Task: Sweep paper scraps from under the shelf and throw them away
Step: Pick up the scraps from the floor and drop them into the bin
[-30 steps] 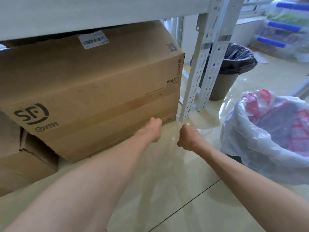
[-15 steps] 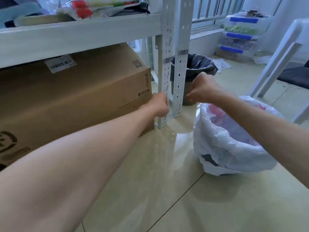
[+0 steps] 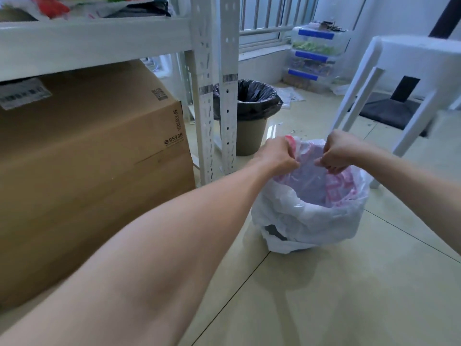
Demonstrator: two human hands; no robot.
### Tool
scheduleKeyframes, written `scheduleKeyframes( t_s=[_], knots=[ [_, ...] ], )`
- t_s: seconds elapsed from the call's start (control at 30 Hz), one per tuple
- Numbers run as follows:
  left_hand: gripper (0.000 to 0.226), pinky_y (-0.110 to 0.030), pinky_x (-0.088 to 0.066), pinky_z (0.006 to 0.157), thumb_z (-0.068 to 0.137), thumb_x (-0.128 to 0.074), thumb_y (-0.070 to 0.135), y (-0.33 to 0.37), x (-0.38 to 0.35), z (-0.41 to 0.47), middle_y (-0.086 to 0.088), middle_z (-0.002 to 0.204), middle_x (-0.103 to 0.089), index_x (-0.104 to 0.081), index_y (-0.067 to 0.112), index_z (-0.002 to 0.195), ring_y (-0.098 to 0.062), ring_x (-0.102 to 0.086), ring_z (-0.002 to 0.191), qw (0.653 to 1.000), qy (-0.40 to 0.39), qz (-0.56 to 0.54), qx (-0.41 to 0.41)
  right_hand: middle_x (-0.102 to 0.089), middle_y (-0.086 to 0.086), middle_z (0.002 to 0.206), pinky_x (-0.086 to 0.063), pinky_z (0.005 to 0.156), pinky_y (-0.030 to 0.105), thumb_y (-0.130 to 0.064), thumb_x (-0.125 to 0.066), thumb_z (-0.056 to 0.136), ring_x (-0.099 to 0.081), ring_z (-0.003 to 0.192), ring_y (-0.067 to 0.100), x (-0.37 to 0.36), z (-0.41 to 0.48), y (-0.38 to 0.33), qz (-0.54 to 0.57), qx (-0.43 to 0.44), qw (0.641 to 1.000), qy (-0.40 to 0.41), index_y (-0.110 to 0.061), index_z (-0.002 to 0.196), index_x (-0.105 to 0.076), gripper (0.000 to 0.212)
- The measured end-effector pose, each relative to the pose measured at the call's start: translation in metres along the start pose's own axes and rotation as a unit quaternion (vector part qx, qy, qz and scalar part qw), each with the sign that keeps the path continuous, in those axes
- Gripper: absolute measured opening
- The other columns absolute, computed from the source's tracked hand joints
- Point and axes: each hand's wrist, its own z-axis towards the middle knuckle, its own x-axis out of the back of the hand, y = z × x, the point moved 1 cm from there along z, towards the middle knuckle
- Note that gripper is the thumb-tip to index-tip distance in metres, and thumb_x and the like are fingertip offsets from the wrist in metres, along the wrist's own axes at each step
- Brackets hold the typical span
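Both fists, left hand & right hand, over white-bagged bin.

Box under shelf at left, bagged bin right, second bin behind

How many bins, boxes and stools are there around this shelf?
Lined bins: 2, the white-bagged bin under both hands and the black-bagged bin behind the post.
Cardboard boxes: 1.
White stools: 1.
Total: 4.
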Motion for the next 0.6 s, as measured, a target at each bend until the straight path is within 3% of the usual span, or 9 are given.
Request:
scheduleKeyframes(
  t_s=[0.13, 0.2, 0.27, 0.33, 0.43, 0.5, 0.6],
  knots=[
    [0.016, -0.037, -0.06, 0.079, 0.078, -0.064, 0.012, 0.002, 0.002, -0.008, -0.005, 0.09, -0.073, -0.077, 0.018, 0.086, -0.022, -0.069, 0.083, 1.0, 0.02, -0.016, 0.006, -0.072, 0.023, 0.075, -0.06, 0.062, 0.037, 0.003, -0.067, 0.078, -0.067, 0.058, 0.026, 0.002, -0.001, 0.014, -0.022, 0.003, 0.999, 0.032, 0.007, 0.075, -0.072, 0.007],
    [0.021, -0.036, -0.056, 0.085, 0.083, -0.063, 0.009, 0.004, 0.006, -0.015, -0.005, 0.102, -0.071, -0.074, 0.019, 0.097, -0.024, -0.066, 0.093, 0.998, 0.06, -0.01, 0.009, -0.071, 0.024, 0.082, -0.06, 0.067, 0.039, 0.005, -0.06, 0.077, -0.068, 0.07, 0.033, 0.002, 0.0, 0.016, -0.02, 0.012, 0.998, 0.057, 0.003, 0.081, -0.073, 0.014],
    [0.028, -0.035, -0.052, 0.085, 0.087, -0.062, 0.01, 0.002, 0.008, -0.021, -0.006, 0.114, -0.064, -0.065, 0.017, 0.114, -0.025, -0.061, 0.103, 0.99, 0.13, 0.033, 0.036, -0.069, 0.019, 0.088, -0.055, 0.072, 0.035, -0.005, -0.062, 0.079, -0.064, 0.081, 0.034, 0.003, 0.001, 0.019, -0.034, 0.004, 0.99, 0.137, -0.002, 0.086, -0.071, 0.012],
    [0.033, -0.036, -0.05, 0.082, 0.089, -0.061, 0.014, -0.004, 0.006, -0.03, -0.009, 0.118, -0.056, -0.056, 0.01, 0.121, -0.027, -0.058, 0.107, 0.982, 0.151, 0.061, 0.094, -0.062, 0.019, 0.092, -0.049, 0.075, 0.038, -0.02, -0.065, 0.083, -0.06, 0.089, 0.037, 0.0, 0.0, 0.025, -0.049, -0.045, 0.983, 0.172, -0.002, 0.089, -0.062, 0.019],
    [0.025, -0.033, -0.05, 0.068, 0.087, -0.064, 0.017, -0.015, 0.001, -0.038, -0.01, 0.104, -0.061, -0.06, 0.007, 0.11, -0.027, -0.063, 0.097, 0.98, 0.118, 0.044, 0.152, -0.051, 0.02, 0.09, -0.042, 0.072, 0.035, -0.019, -0.06, 0.088, -0.054, 0.09, 0.039, -0.013, -0.003, 0.029, -0.026, -0.083, 0.988, 0.128, 0.003, 0.093, -0.056, 0.023],
    [0.019, -0.033, -0.052, 0.067, 0.087, -0.066, 0.015, -0.02, 0.002, -0.041, -0.01, 0.1, -0.063, -0.062, 0.007, 0.104, -0.028, -0.065, 0.093, 0.979, 0.131, 0.031, 0.151, -0.053, 0.024, 0.096, -0.043, 0.075, 0.036, -0.013, -0.062, 0.086, -0.057, 0.099, 0.042, -0.02, -0.004, 0.028, -0.003, -0.085, 0.986, 0.143, 0.002, 0.094, -0.055, 0.018],
    [0.01, -0.03, -0.051, 0.062, 0.088, -0.065, 0.011, -0.031, 0.014, -0.043, -0.008, 0.09, -0.058, -0.058, 0.008, 0.095, -0.025, -0.063, 0.082, 0.975, 0.16, 0.014, 0.157, -0.059, 0.027, 0.109, -0.049, 0.082, 0.04, -0.013, -0.065, 0.084, -0.059, 0.104, 0.044, -0.029, -0.002, 0.019, 0.024, -0.091, 0.98, 0.178, 0.007, 0.103, -0.061, 0.028]
  ],
)
